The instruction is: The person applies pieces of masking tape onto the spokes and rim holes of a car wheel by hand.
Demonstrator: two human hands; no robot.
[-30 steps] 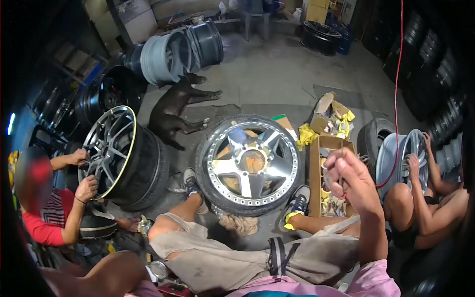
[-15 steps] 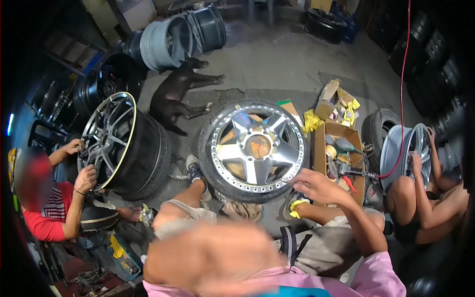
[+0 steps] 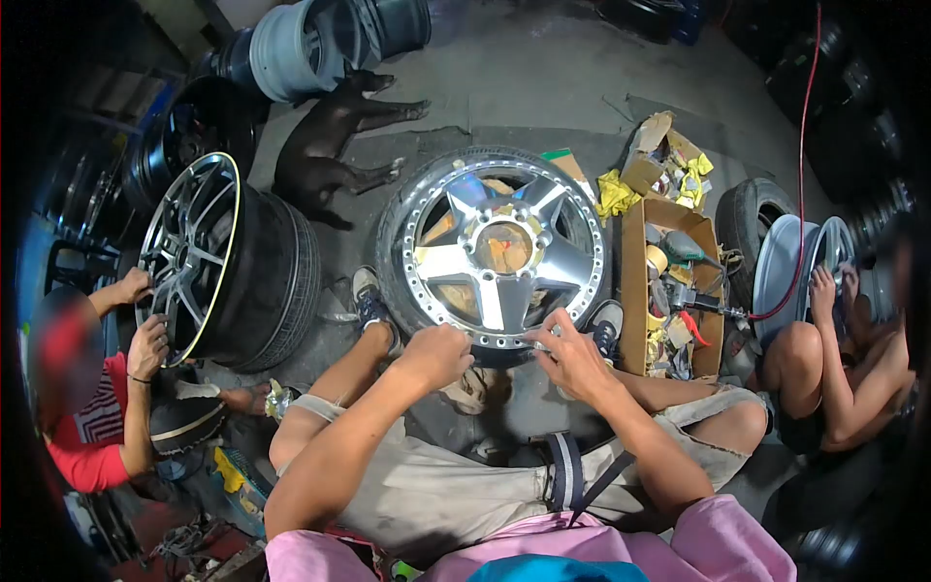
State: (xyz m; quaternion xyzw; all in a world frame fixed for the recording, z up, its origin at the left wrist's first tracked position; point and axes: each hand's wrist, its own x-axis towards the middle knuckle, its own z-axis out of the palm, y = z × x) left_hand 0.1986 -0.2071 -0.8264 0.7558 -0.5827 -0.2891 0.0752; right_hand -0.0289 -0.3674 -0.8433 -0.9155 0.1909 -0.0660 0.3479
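Observation:
A polished alloy wheel rim (image 3: 567, 262) with broad spokes lies face up on a tyre (image 3: 396, 276) in front of me. Its outer edge carries a ring of small holes. My left hand (image 3: 441, 354) is closed at the near edge of the rim, knuckles up; whatever its fingers hold is hidden. My right hand (image 3: 574, 361) is at the near right edge, thumb and fingers pinched close to the holes. Something small and pale seems to be at its fingertips, too small to name. Brown patches show through the gaps between the spokes.
Right of the wheel stands a cardboard box (image 3: 635, 291) of tools and scraps, with yellow cloths (image 3: 616, 194) nearby. A black dog (image 3: 325, 145) lies behind left. A person at left holds another rim (image 3: 189, 257); one at right handles a rim (image 3: 832, 247). A red hose (image 3: 805, 145) hangs at right.
My left hand, blurred close to the camera before, has come forward to the rim's near edge. My right hand has shifted slightly left along the rim. The view has tilted down.

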